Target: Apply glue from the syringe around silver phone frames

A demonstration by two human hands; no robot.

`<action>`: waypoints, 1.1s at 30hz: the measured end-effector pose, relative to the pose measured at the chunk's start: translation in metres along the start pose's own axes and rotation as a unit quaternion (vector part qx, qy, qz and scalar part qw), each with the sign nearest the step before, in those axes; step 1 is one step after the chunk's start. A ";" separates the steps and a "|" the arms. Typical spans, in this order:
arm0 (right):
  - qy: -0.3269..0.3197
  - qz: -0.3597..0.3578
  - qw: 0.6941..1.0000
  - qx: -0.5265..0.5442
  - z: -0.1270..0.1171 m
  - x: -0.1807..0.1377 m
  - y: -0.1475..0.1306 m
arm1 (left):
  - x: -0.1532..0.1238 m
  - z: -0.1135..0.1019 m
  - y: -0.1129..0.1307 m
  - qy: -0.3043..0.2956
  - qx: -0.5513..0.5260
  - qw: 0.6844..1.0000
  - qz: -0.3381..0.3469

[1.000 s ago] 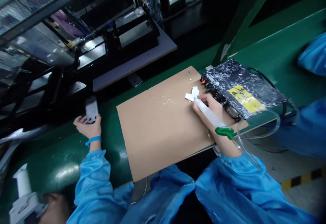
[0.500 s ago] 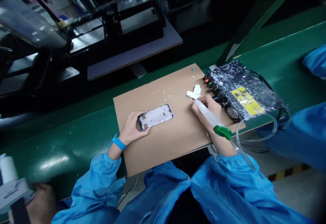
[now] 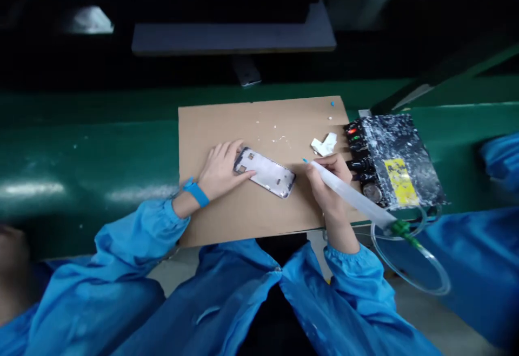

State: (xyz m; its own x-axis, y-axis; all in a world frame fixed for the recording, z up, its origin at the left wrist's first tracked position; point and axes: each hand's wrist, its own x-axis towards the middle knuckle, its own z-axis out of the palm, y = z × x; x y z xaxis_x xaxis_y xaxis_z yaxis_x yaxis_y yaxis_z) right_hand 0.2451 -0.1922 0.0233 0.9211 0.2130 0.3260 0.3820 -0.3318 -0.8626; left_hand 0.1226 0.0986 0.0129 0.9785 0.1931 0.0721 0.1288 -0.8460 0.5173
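Left hand (image 3: 221,171): you pinch the phone frame (image 3: 266,174) by its left end between thumb and fingers | phone frame: midway between left and right edges of the cardboard sheet (image 3: 214,123) | right hand (image 3: 326,191): you pinch the syringe (image 3: 357,196), blue tip (image 3: 305,160) near the phone frame | white scrap (image 3: 325,144): near the sheet's right edge

Silvery-grey phone frame (image 3: 266,174), milky-white syringe (image 3: 357,197) with blue tip (image 3: 305,160), brown cardboard (image 3: 243,218), white-speckled black box (image 3: 399,137)

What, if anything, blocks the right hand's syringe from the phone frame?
Nothing visible: only cardboard shows between the syringe in the right hand and the phone frame. The white piece lies outside that gap.
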 end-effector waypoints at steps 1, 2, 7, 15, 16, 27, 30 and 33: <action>-0.037 0.008 0.999 0.027 0.005 0.001 -0.002 | 0.001 0.001 0.002 -0.020 -0.030 0.999 0.016; -0.075 0.020 0.996 0.054 0.011 0.002 -0.004 | 0.001 0.002 0.003 -0.044 -0.056 0.997 0.034; -0.237 0.056 0.964 0.105 0.043 0.009 -0.010 | 0.002 -0.003 0.006 -0.128 -0.125 0.979 0.095; -0.256 0.035 0.965 0.043 0.052 0.005 -0.010 | 0.002 0.000 0.007 -0.097 -0.130 0.982 0.099; -0.259 0.034 0.965 0.032 0.052 0.004 -0.010 | 0.001 0.001 0.007 -0.094 -0.129 0.982 0.098; -0.249 0.000 0.968 0.024 0.054 0.003 -0.011 | 0.001 0.003 0.005 -0.087 -0.136 0.982 0.098; -0.259 0.014 0.966 0.016 0.053 0.002 -0.012 | 0.001 0.004 0.005 -0.083 -0.137 0.982 0.097; -0.258 0.009 0.966 0.017 0.053 0.002 -0.013 | 0.001 0.004 0.004 -0.083 -0.136 0.983 0.096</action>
State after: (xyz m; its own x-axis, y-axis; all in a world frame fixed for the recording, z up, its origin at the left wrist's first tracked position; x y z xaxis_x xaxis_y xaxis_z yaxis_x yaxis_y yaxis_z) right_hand 0.2381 -0.1385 0.0143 0.7642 0.6398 0.0821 0.3557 -0.3118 -0.8811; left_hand 0.1252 0.0929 0.0116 0.9963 -0.0597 0.0620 -0.0861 -0.6908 0.7179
